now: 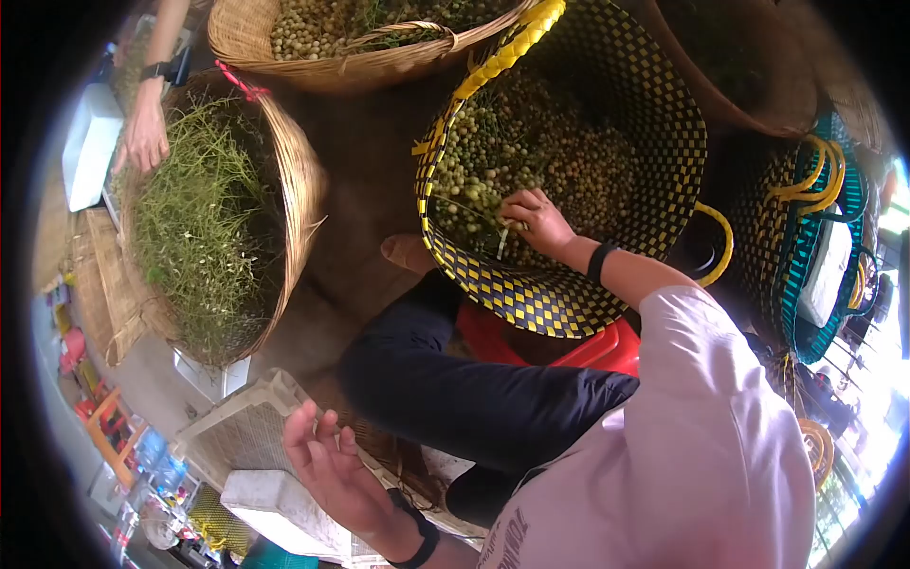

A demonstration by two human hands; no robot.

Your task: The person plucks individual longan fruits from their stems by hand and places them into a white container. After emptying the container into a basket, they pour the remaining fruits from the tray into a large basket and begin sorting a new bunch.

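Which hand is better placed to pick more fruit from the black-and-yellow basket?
Right. The right hand is inside the black-and-yellow basket, with its fingers on the green fruit. The left hand is open, well away beside the pale tray.

Pale pink short-sleeved shirt (701, 427), dark navy trousers (474, 394), black wristbands (599, 262) on both wrists
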